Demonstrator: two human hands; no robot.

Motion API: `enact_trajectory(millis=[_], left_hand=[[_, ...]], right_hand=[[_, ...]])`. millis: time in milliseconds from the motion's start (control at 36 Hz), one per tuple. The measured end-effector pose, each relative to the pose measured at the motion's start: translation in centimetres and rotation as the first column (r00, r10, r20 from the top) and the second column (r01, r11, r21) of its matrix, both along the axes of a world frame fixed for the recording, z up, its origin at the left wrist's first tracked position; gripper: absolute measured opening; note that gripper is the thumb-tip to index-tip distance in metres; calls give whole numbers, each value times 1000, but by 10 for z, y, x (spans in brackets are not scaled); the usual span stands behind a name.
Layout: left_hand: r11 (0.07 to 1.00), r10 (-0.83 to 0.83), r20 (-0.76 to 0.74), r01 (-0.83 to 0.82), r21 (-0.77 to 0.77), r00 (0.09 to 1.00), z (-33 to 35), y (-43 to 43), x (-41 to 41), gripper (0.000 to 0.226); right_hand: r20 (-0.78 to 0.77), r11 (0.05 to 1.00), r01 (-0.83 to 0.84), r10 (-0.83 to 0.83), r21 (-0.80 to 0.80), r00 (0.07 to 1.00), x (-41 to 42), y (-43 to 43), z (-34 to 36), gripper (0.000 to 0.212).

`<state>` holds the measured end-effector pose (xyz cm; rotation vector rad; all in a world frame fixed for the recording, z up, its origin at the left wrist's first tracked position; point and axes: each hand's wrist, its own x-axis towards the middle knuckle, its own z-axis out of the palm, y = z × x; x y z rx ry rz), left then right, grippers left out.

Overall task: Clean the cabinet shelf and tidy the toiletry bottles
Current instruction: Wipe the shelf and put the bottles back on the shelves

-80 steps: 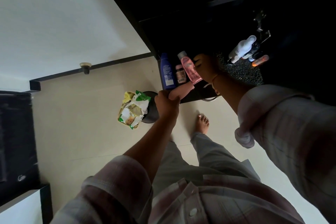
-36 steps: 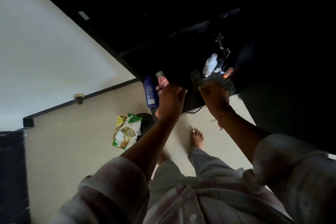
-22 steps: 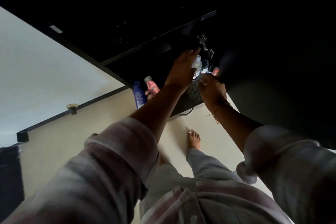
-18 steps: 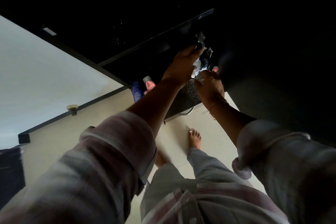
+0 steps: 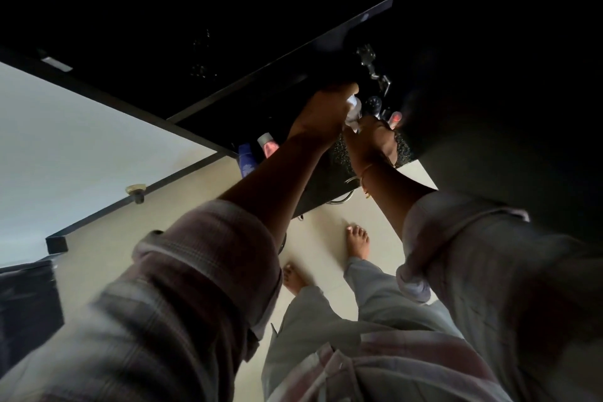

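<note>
Head view: the person reaches up and away into a dark cabinet. The left hand (image 5: 321,116) is at the far right of the cabinet shelf (image 5: 404,151), its fingers curled round a white bottle (image 5: 354,107) and gripping it near the top. The right hand (image 5: 372,140) sits just beside and below it, touching or nearly touching the bottle's lower end. Its fingers look bent, but the gloom hides whether they hold anything.

Right of the white bottle stand a dark pump bottle (image 5: 373,104) and a reddish translucent bottle (image 5: 395,117), close together in the shelf's back corner under a metal hinge (image 5: 368,57). Well apart, at the shelf's left end, a blue bottle (image 5: 245,161) and a pink bottle (image 5: 268,146) stand side by side, partly hidden behind the left forearm.

The tidying looks partly done: two bottles form a group on the left, while the right cluster is only now being handled. No cloth is visible, and the speckled shelf surface is too dim to judge as wiped. Grouping the remaining bottles and cleaning the bare shelf seem left.
</note>
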<state>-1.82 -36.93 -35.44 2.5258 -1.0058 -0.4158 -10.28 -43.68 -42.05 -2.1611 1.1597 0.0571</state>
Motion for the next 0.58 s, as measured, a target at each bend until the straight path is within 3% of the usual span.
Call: enact_trajectory(millis=[167,306,417,583], left_hand=[[997,71,-37,-72,-34,997,6,19,-3,18],[991,125,-9,-126,-35,992,4,45,-3,32],[984,177,-10,-177,-33,984,3,68,-5,34],[967,255,-3,-255,5,967,5,90,-2,35]], right_hand=[[63,998,-61,62,-22,996,-1,-1,-1,28],[168,977,-205,211,-54,963,-5,10,-4,22],[240,944,-329,316,15,918,-7,23,-13,20],[267,889,-457,431,39,862,-3,43,-16,20]])
